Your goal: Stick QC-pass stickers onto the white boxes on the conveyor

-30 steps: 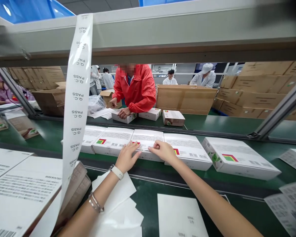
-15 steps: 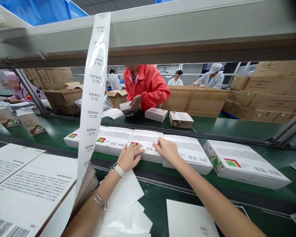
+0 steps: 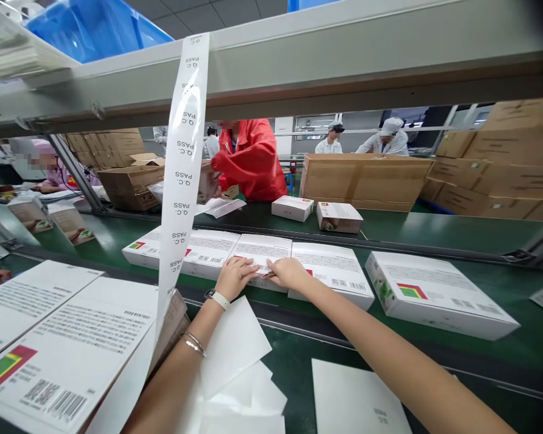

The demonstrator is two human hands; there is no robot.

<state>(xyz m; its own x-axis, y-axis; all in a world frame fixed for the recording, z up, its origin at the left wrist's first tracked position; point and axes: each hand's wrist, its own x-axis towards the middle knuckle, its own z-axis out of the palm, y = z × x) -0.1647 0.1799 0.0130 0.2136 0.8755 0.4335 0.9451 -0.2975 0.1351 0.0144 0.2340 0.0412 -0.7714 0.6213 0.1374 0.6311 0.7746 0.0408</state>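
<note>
A row of white printed boxes lies on the green conveyor, and both my hands rest on the white box (image 3: pixel 265 244) in the middle of it. My left hand (image 3: pixel 236 277) is open, its fingers stretched over the box's near left part. Just to the right, my right hand (image 3: pixel 289 274) is closed in a pinch at the near edge of the same box. What sits between those fingertips, if anything, is too small to make out. A strip of Q.C. PASS stickers (image 3: pixel 184 163) hangs from the shelf in front of my left arm.
More white boxes (image 3: pixel 332 268) flank the middle one, with a separate box (image 3: pixel 434 295) to the right. Larger printed boxes (image 3: pixel 72 343) stand at the near left. White sheets (image 3: pixel 235 361) lie below my hands. A person in a red jacket (image 3: pixel 257 160) works across the conveyor. The shelf beam (image 3: pixel 344 66) crosses above.
My right hand has moved left and nearer along the box, close to my left hand. The view has shifted slightly. The person in red has turned toward the left.
</note>
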